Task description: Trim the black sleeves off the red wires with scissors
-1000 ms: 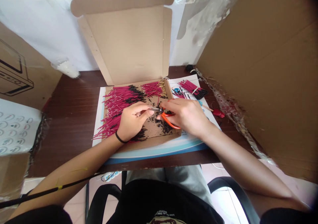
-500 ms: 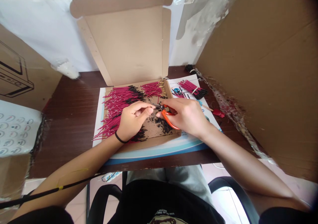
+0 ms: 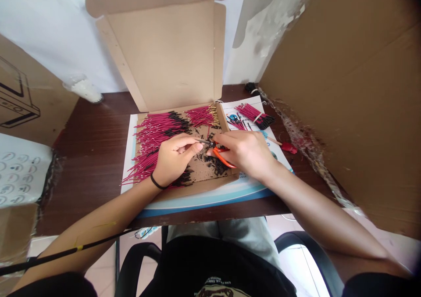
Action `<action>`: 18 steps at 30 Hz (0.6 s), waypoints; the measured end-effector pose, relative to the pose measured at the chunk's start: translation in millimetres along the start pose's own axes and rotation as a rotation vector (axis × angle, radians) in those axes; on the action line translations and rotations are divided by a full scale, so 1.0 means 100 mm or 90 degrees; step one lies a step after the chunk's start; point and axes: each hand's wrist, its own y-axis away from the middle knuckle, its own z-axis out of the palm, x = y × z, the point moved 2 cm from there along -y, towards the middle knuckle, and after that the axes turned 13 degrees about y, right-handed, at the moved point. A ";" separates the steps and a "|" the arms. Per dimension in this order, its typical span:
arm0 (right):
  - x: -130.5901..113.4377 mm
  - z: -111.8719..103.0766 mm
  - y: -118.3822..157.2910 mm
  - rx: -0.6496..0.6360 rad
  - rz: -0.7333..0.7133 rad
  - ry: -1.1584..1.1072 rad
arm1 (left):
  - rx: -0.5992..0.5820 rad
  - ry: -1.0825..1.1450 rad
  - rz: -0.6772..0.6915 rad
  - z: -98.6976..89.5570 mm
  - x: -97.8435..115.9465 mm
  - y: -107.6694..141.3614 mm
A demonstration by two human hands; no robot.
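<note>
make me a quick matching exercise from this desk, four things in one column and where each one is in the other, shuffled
Things
1. orange-handled cutters
2. black wristband
3. banded bundle of red wires
4. black clippings

Places
A. lying on the printed sheet
B. gripped in the right hand
C. scattered on the floor of the cardboard box
D. around the left wrist

Right pairs: 1-B, 2-D, 3-A, 4-C
</note>
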 end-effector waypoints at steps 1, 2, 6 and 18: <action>0.00 0.01 0.00 -0.001 0.006 0.008 | 0.000 0.000 -0.001 0.00 0.00 0.00; 0.00 0.02 0.01 0.001 0.017 0.010 | 0.000 0.004 -0.001 0.00 0.00 0.00; -0.02 0.04 0.00 0.039 0.079 -0.050 | 0.008 0.041 -0.002 0.00 0.01 0.00; -0.06 -0.04 -0.01 0.057 0.083 -0.117 | 0.074 0.111 -0.028 0.00 -0.04 0.00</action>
